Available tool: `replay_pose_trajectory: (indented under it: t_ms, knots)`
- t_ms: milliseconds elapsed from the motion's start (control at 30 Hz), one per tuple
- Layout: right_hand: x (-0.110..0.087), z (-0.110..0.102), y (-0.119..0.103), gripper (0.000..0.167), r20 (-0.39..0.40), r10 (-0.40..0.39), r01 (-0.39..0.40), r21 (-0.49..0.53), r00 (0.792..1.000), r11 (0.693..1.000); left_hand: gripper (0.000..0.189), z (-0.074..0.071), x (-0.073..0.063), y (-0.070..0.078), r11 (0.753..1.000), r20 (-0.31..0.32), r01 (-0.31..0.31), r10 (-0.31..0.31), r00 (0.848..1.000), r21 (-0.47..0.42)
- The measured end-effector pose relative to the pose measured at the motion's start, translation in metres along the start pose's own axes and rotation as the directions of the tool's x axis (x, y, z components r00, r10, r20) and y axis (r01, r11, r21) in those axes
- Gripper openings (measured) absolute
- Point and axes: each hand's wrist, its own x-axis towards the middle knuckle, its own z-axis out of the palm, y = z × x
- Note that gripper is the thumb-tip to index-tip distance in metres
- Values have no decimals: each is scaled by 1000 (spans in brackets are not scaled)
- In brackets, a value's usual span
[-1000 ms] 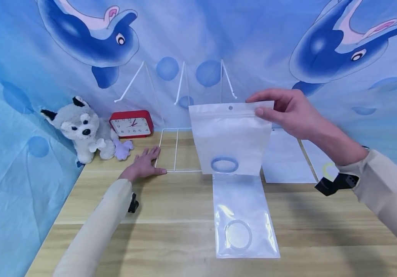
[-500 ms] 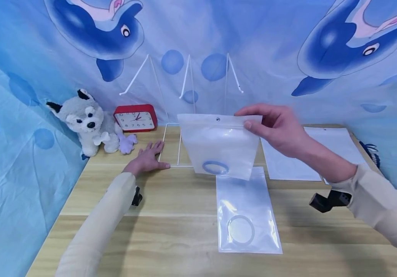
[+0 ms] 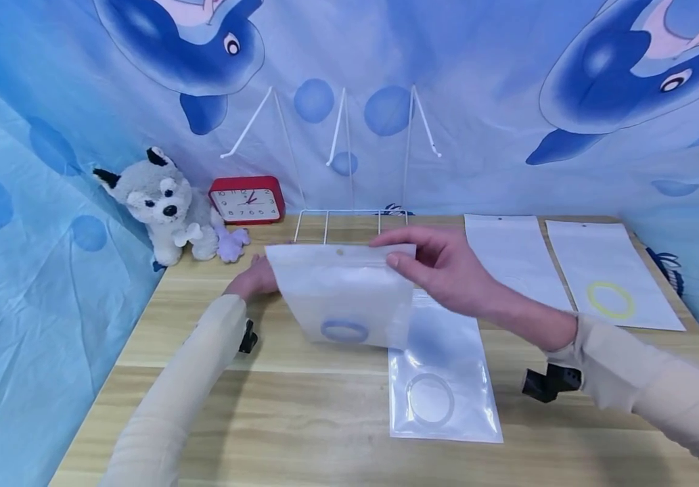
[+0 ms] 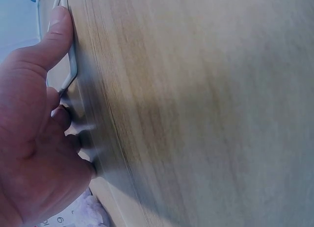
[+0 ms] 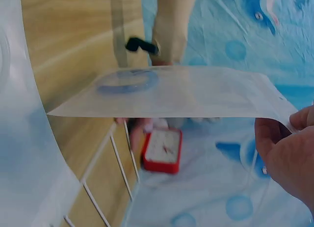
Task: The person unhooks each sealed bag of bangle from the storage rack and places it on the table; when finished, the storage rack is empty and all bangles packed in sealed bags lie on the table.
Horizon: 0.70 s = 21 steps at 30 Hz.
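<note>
My right hand (image 3: 446, 274) pinches the top right corner of a white zip bag (image 3: 337, 287) between thumb and fingers. A blue ring (image 3: 344, 331) shows near the bag's bottom as it hangs tilted above the table. My left hand (image 3: 259, 277) rests by the left corner of a white wire rack (image 3: 327, 228), partly behind the bag. In the left wrist view, its thumb (image 4: 58, 28) lies straight along the rack's base wire (image 4: 74, 65). Three hooked arms rise at the rack's back. Below the held bag lies another clear-fronted bag (image 3: 446, 358) with a pale ring.
Two more white bags, one with a pale ring (image 3: 510, 260) and one with a yellow ring (image 3: 611, 299), lie at the right. A plush husky (image 3: 163, 210) and a red clock (image 3: 247, 199) stand at the back left. A blue dolphin-print cloth (image 3: 477, 135) hangs behind.
My right hand has carried the bag left and downward, from before the rack to over the table in front of it. The left hand stays at the rack's corner; the view has shifted slightly.
</note>
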Motion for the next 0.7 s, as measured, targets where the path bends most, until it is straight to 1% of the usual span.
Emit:
replay_pose_trajectory:
  t_ms: [33,100,167,200,233,267,367,467,533,600,700]
  knots:
    - [-2,5,0,23,4,-3,3,-1,1000,1000,75,1,2,-5,1000,13,-12,12,1000,0]
    - [-8,15,-1,23,16,8,-8,0,1000,1000,84,1,4,-7,1000,34,-7,7,999,-17]
    - [-14,24,-3,23,29,27,-27,10,999,1000,98,1,7,-9,999,54,21,-18,998,-41]
    - [-16,28,-3,23,33,35,-36,14,999,999,104,1,9,-10,998,56,36,-32,998,-61]
    - [-18,32,-4,23,38,48,-48,22,998,999,109,2,10,-11,997,55,40,-36,998,-59]
    - [-20,35,-4,23,38,68,-69,30,997,997,111,1,9,-7,997,54,57,-54,997,-59]
    - [-21,41,2,24,16,152,-153,52,988,987,107,2,10,-7,995,47,84,-81,996,-61]
    - [-21,43,14,25,-8,252,-252,52,968,966,105,3,10,-7,995,44,89,-87,995,-42]
    - [-20,41,24,25,-17,298,-297,45,954,954,101,3,9,-7,997,48,77,-76,996,-22]
    - [-19,39,35,25,-26,305,-304,29,952,952,95,3,8,-6,999,51,49,-48,998,-18]
    - [-15,35,51,24,-39,288,-288,12,957,958,87,1,6,-5,999,49,34,-33,998,-25]
